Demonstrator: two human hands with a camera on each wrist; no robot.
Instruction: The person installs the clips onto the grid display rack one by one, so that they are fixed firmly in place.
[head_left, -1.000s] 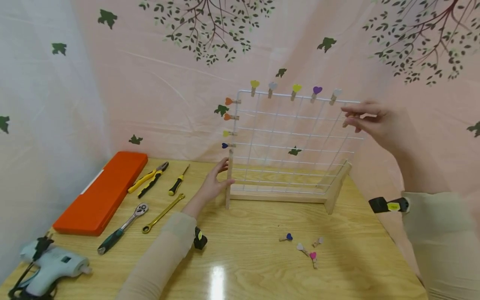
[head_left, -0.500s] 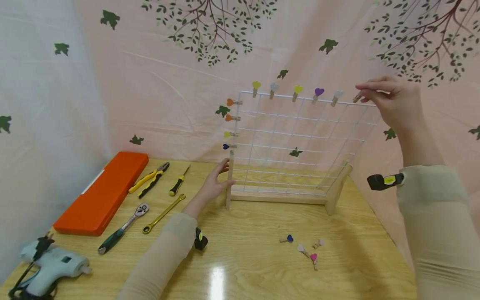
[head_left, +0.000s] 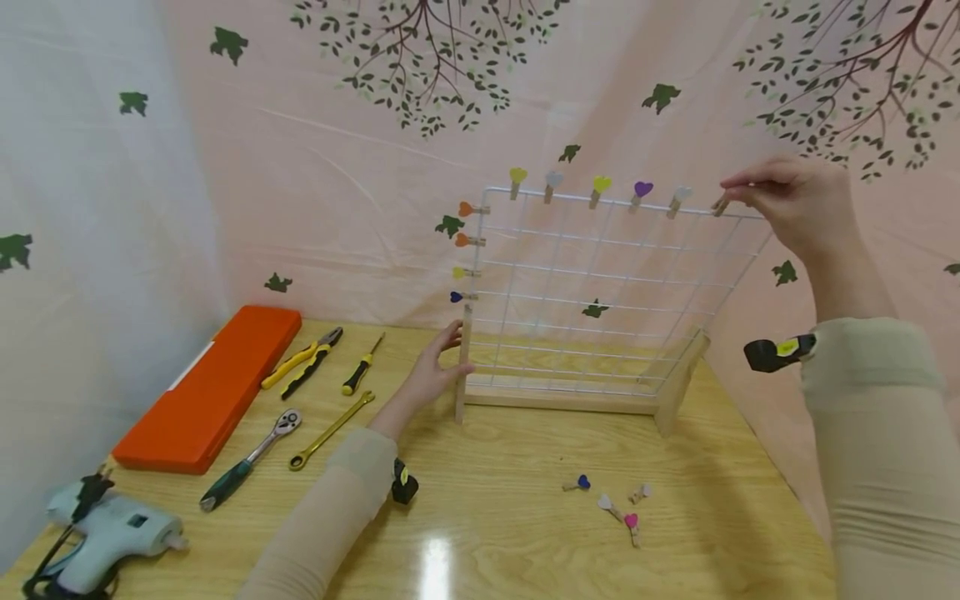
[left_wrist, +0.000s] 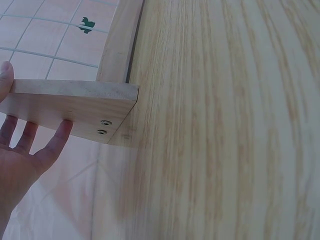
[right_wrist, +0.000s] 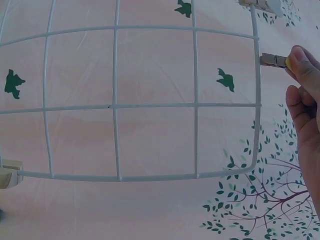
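Note:
My right hand pinches a small wooden clothespin at the top wire of a white wire grid, near its right end. In the right wrist view, the clothespin's tip meets the edge wire; a bit of yellow shows under the thumb. My left hand holds the left wooden leg of the grid's stand, thumb at its edge and fingertips on the outer face. Heart clothespins sit along the top wire, such as a purple one, and down the left side, such as an orange one.
Several loose heart clothespins, including a blue one and a pink one, lie before the stand. At left are an orange case, pliers, screwdriver, wrench, ratchet and glue gun.
My right hand has risen from beside the grid's upper right to its top wire, bringing the clothespin down against it. My left hand stays at the wooden leg.

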